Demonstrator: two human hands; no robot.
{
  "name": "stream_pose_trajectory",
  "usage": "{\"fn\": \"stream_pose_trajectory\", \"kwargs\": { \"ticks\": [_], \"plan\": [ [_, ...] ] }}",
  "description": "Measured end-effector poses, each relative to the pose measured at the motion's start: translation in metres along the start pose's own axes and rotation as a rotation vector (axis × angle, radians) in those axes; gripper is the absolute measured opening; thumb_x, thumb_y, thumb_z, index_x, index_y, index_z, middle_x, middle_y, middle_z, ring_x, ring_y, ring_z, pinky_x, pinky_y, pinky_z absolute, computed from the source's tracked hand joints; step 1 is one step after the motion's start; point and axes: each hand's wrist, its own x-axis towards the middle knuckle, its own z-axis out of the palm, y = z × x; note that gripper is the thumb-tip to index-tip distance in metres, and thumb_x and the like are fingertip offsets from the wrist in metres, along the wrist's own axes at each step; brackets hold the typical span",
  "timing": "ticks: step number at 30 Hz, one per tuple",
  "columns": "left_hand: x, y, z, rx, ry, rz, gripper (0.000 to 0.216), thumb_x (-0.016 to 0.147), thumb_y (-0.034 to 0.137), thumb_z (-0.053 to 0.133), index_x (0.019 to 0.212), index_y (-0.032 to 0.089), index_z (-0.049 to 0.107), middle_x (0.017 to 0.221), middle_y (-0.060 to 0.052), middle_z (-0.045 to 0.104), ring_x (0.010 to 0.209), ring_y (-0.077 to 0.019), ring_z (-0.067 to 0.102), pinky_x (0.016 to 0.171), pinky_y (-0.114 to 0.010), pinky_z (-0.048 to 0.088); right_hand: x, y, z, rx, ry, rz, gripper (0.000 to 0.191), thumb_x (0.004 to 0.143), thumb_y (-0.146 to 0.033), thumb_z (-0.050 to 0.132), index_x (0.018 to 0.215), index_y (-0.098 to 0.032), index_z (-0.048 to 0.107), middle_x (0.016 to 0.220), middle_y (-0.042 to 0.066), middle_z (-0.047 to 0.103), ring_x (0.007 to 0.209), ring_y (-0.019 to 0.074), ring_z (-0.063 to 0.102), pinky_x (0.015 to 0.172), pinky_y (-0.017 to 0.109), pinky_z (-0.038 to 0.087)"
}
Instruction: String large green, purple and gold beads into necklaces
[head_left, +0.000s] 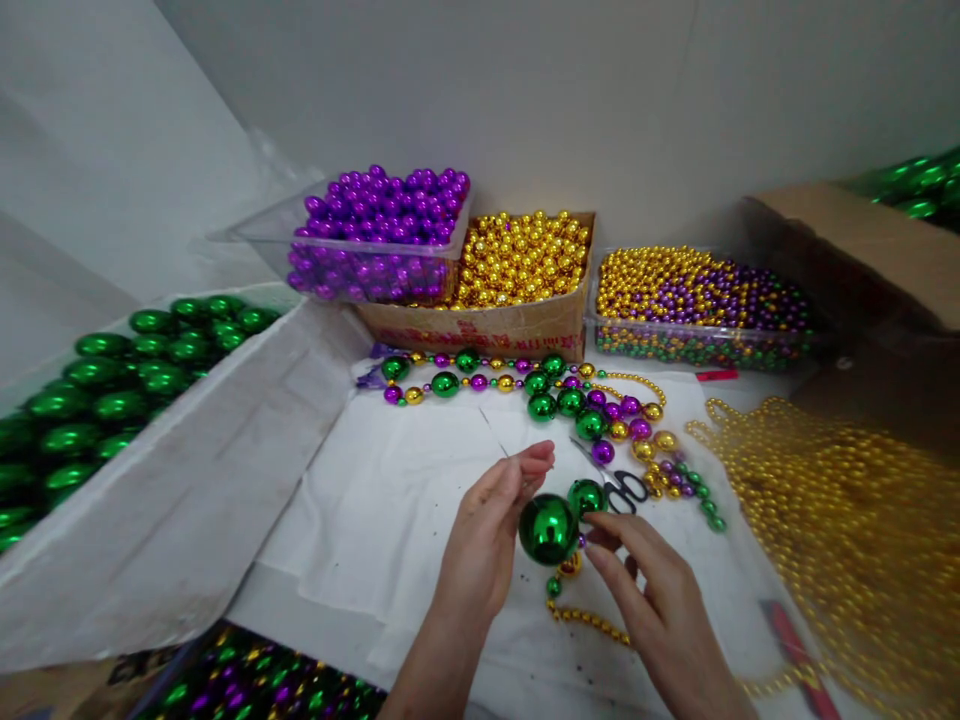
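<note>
My left hand [487, 520] is closed, its fingertips pinching a thin needle [493, 432] that sticks out up and to the left. Against its palm side rests a large green bead [548, 529], with a second green bead [587, 497] touching it. My right hand [656, 585] pinches the bead strand beside a tiny purple bead [580, 541]. Below hang a gold bead [570, 563], a small green bead [554, 585] and a string of little gold beads [592, 620]. Black-handled scissors [626, 490] lie just beyond my right hand.
A beaded necklace [478, 382] lies across the white cloth [375, 500]. Behind it stand a purple-bead tub [382, 240], a gold-bead carton [480, 330] and a mixed-bead tub [697, 340]. Left is a green-bead box [225, 450]; right, gold bead strings [847, 520] and a red-handled tool [799, 650].
</note>
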Motion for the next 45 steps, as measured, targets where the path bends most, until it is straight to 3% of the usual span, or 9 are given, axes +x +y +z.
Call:
{"fn": "stream_pose_trajectory", "kwargs": {
  "ticks": [6, 9, 13, 17, 21, 27, 34, 41, 45],
  "plan": [
    [-0.021, 0.017, 0.025, -0.019, -0.046, 0.081, 0.021, 0.083, 0.033, 0.06, 0.076, 0.015, 0.07, 0.108, -0.011, 0.066, 0.112, -0.0283, 0.055, 0.1, -0.041, 0.041, -0.005, -0.027, -0.008, 0.067, -0.026, -0.124, 0.036, 0.09, -0.025, 0.053, 0.126, -0.026, 0.053, 0.113, 0.006, 0.06, 0.102, 0.0182, 0.056, 0.074, 0.027, 0.047],
    [-0.021, 0.016, 0.027, -0.069, -0.072, 0.081, 0.022, 0.084, 0.036, 0.059, 0.078, 0.016, 0.069, 0.107, -0.011, 0.066, 0.107, -0.0279, 0.058, 0.093, -0.041, 0.047, -0.007, -0.027, 0.003, 0.333, -0.168, 0.099, 0.018, 0.092, -0.028, 0.05, 0.098, -0.019, 0.065, 0.077, 0.002, 0.064, 0.077, 0.0139, 0.06, 0.069, 0.024, 0.045],
    [-0.017, 0.01, 0.019, -0.103, -0.141, 0.027, 0.024, 0.083, 0.04, 0.06, 0.087, 0.018, 0.069, 0.109, -0.01, 0.065, 0.1, -0.0263, 0.061, 0.089, -0.041, 0.048, -0.015, -0.024, -0.002, 0.605, -0.165, 0.412, 0.027, 0.091, -0.039, 0.052, 0.087, -0.015, 0.065, 0.048, -0.003, 0.052, 0.045, 0.0079, 0.044, 0.048, 0.019, 0.035],
    [-0.017, -0.006, 0.018, -0.074, -0.467, -0.22, 0.057, 0.069, 0.043, 0.074, 0.12, 0.022, 0.059, 0.109, -0.011, 0.065, 0.103, -0.0268, 0.059, 0.094, -0.04, 0.042, -0.009, -0.036, -0.035, 0.823, -0.088, 0.447, 0.025, 0.088, -0.041, 0.056, 0.09, -0.017, 0.063, 0.044, -0.004, 0.048, 0.036, 0.0061, 0.031, 0.037, 0.018, 0.02],
    [-0.012, -0.011, 0.013, 0.209, -0.778, -0.509, 0.038, 0.068, 0.034, 0.075, 0.099, 0.014, 0.069, 0.081, -0.01, 0.067, 0.077, -0.0203, 0.062, 0.074, -0.03, 0.046, 0.012, -0.049, -0.067, 0.827, 0.086, 0.266, 0.018, 0.088, -0.038, 0.053, 0.087, -0.022, 0.061, 0.046, -0.004, 0.042, 0.041, 0.0104, 0.036, 0.041, 0.022, 0.032],
    [0.009, 0.004, -0.018, 0.632, -0.667, -0.314, 0.011, 0.079, 0.024, 0.062, 0.075, 0.015, 0.066, 0.071, -0.003, 0.064, 0.063, -0.0117, 0.054, 0.061, -0.022, 0.041, 0.021, -0.023, -0.067, 0.946, 0.203, 0.325, 0.015, 0.089, -0.033, 0.053, 0.084, -0.021, 0.06, 0.051, -0.004, 0.038, 0.045, 0.0093, 0.034, 0.04, 0.019, 0.03],
    [0.033, -0.042, -0.056, 0.643, -0.416, -0.326, 0.013, 0.074, 0.026, 0.065, 0.07, 0.015, 0.062, 0.061, -0.001, 0.061, 0.059, -0.0113, 0.056, 0.057, -0.019, 0.04, 0.017, 0.027, -0.041, 1.026, 0.298, 0.408, 0.016, 0.082, -0.032, 0.065, 0.086, -0.017, 0.063, 0.077, 0.003, 0.059, 0.062, 0.0106, 0.053, 0.041, 0.016, 0.032],
    [0.022, -0.071, -0.057, 0.567, -0.459, -0.508, 0.015, 0.076, 0.03, 0.062, 0.075, 0.016, 0.056, 0.059, -0.001, 0.061, 0.054, -0.0136, 0.057, 0.052, -0.021, 0.04, -0.017, 0.042, -0.047, 0.997, 0.266, 0.539, 0.017, 0.087, -0.033, 0.06, 0.092, -0.017, 0.062, 0.054, -0.005, 0.045, 0.042, 0.0045, 0.032, 0.043, 0.017, 0.028],
    [0.026, -0.081, -0.05, 0.741, -0.363, -0.233, 0.012, 0.077, 0.027, 0.058, 0.071, 0.017, 0.058, 0.064, 0.0, 0.06, 0.062, -0.0135, 0.054, 0.06, -0.022, 0.039, -0.022, 0.058, -0.042, 0.871, 0.307, 0.577, 0.034, 0.081, -0.037, 0.065, 0.108, -0.018, 0.059, 0.058, -0.002, 0.055, 0.046, 0.0087, 0.042, 0.041, 0.018, 0.029]
  ]
}}
